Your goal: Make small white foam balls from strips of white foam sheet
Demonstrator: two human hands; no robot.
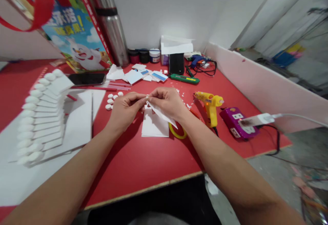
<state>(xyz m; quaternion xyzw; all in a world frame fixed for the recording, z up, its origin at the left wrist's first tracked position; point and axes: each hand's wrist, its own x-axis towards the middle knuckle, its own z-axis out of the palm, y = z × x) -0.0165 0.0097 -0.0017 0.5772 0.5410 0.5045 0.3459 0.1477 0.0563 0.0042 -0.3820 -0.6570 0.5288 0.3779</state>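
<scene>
We are pinching a white strip (161,113) with both hands (128,106) (166,102), left of the glue gun (210,104); its long axis is slanting down-right from our fingertips.

Both hands meet mid-table: left hand (126,107) & right hand (166,103) pinch a paper strip (161,114) betw. them, above a flat sheet (153,127). Tape ring (179,132) just right of sheet; glue gun (210,107) further right, power strip (237,122) beyond. Phone (87,79) behind left; thermos (111,27) at back.
</scene>
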